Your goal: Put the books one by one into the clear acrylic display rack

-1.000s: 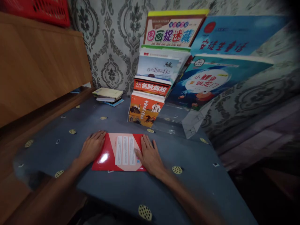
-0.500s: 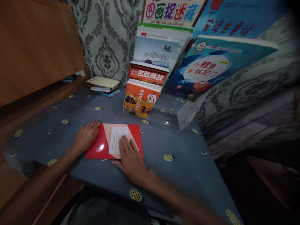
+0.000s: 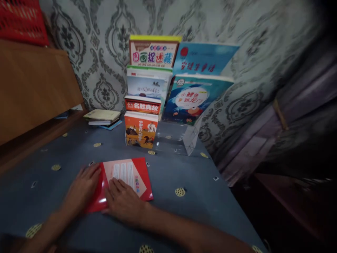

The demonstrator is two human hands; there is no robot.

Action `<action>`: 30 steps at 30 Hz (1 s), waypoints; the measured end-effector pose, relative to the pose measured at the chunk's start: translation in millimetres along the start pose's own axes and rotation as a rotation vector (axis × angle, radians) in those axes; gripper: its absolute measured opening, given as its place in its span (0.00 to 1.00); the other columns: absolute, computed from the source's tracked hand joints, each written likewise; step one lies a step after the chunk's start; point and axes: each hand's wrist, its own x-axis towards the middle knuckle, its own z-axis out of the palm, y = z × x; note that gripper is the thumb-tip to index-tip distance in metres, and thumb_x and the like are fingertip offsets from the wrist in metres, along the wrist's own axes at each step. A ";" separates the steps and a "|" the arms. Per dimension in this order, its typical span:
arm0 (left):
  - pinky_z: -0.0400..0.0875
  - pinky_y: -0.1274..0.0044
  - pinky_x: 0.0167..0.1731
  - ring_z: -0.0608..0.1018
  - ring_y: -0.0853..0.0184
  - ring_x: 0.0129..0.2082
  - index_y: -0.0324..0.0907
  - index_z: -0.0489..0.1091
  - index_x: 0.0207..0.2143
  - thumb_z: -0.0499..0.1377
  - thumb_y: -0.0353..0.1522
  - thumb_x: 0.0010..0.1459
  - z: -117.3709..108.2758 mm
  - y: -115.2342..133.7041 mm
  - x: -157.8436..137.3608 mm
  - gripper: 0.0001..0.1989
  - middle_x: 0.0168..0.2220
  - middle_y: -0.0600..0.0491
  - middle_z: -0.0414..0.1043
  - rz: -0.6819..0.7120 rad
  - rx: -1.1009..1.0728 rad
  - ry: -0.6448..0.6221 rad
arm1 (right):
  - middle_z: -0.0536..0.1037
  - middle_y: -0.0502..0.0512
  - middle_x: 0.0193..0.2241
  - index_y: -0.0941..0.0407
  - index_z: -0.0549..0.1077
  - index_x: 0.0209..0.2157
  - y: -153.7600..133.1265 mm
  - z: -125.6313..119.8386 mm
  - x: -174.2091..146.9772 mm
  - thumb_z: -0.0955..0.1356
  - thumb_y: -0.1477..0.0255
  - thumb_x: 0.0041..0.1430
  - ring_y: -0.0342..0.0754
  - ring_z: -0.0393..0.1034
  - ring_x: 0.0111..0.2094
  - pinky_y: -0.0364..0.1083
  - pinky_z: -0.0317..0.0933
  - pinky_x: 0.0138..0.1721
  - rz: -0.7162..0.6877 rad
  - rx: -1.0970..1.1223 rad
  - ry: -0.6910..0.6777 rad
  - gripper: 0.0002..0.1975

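A red book (image 3: 144, 175) with a pale pink panel of white text boxes lies flat on the tablecloth. My left hand (image 3: 83, 186) rests on the book's left edge, fingers stretched out and a little blurred. Flat over the lower middle of the cover is my right hand (image 3: 123, 202), its fingers extended and pressed to the surface. Neither hand grasps anything, though the right hand hides part of the text and the cover's lower edge.
Beyond the book stands a clear acrylic rack (image 3: 171, 140) with several upright books, among them an orange book (image 3: 140, 131) and a blue-green book (image 3: 195, 100). A small stack of books (image 3: 102, 115) lies back left, beside a wooden cabinet (image 3: 37, 88). A red basket (image 3: 22, 21) sits above.
The view has tilted up, showing more of the rack and the basket. My right hand has slid left across the cover, closer to my left hand. The book appears slightly turned.
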 end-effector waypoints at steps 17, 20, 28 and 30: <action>0.72 0.57 0.55 0.73 0.45 0.60 0.42 0.70 0.61 0.61 0.46 0.61 18.6 74.3 -23.3 0.30 0.62 0.39 0.69 0.244 0.004 -0.069 | 0.70 0.59 0.64 0.53 0.71 0.60 82.2 -8.4 -12.7 0.65 0.68 0.68 0.54 0.60 0.67 0.59 0.52 0.67 0.430 0.240 0.015 0.20; 0.69 0.59 0.57 0.72 0.48 0.62 0.40 0.68 0.61 0.58 0.42 0.66 -3.6 91.0 -14.9 0.25 0.61 0.40 0.71 0.210 0.007 -0.131 | 0.68 0.62 0.64 0.54 0.72 0.60 85.8 -3.9 -11.2 0.64 0.69 0.68 0.56 0.60 0.67 0.61 0.52 0.66 0.436 0.218 0.000 0.21; 0.70 0.57 0.53 0.75 0.47 0.59 0.34 0.65 0.60 0.47 0.36 0.72 -36.7 96.0 -11.9 0.21 0.57 0.31 0.72 0.328 0.126 -0.069 | 0.71 0.64 0.62 0.56 0.73 0.59 106.1 34.0 -11.7 0.59 0.64 0.68 0.59 0.64 0.64 0.64 0.57 0.63 0.328 0.149 0.075 0.23; 0.73 0.59 0.49 0.79 0.48 0.53 0.33 0.66 0.57 0.47 0.32 0.71 -38.4 95.3 -11.3 0.18 0.53 0.32 0.75 0.376 0.197 -0.028 | 0.72 0.63 0.62 0.55 0.73 0.58 110.5 41.8 -13.4 0.58 0.63 0.68 0.59 0.65 0.63 0.63 0.58 0.62 0.311 0.141 0.096 0.24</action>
